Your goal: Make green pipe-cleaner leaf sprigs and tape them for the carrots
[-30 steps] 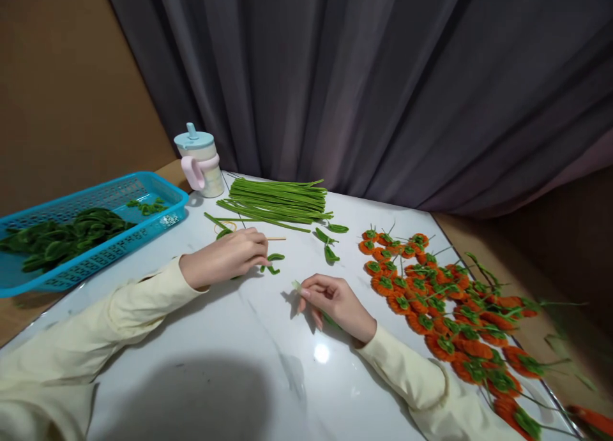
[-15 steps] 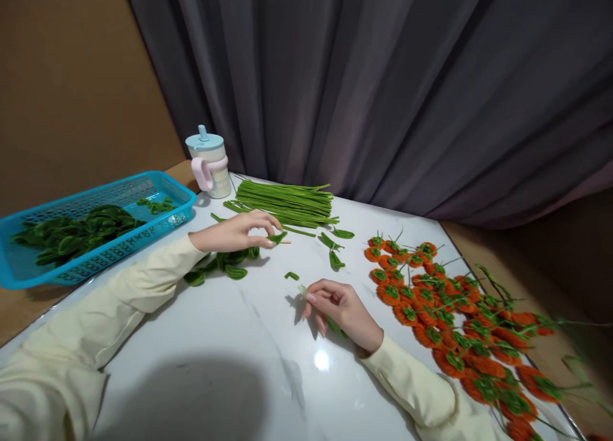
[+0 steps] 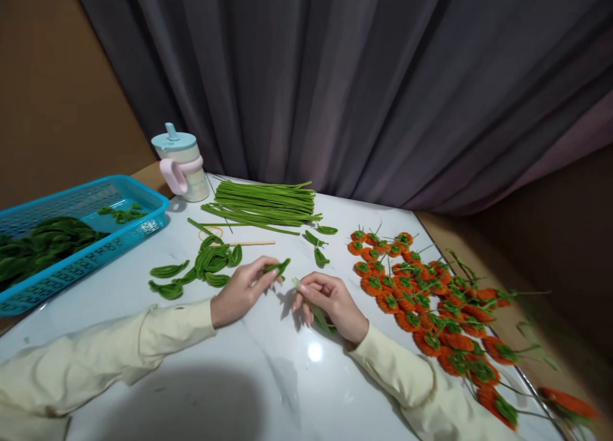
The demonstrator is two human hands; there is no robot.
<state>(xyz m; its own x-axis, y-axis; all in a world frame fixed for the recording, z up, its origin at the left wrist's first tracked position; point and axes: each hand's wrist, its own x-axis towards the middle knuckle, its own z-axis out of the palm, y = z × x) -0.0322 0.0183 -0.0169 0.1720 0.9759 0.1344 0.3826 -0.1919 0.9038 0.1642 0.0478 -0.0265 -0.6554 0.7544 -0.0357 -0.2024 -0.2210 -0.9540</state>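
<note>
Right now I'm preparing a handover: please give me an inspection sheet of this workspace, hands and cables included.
Surface: glossy white marble-patterned tabletop, reflecting light.
Job's things: stacked thin fuzzy bright-green stems; heaped fuzzy green leaves; round orange fuzzy pieces with green tops, right; perforated blue plastic basket holding leaves, left; thin pale stick.
Clutter: white cup with pink handle, light-blue lid.
Hands: left hand pinches a small fuzzy green piece; right hand, a pale translucent strip.
Cables: nothing seen.
Surroundings: dark grey pleated fabric curtain behind.
</note>
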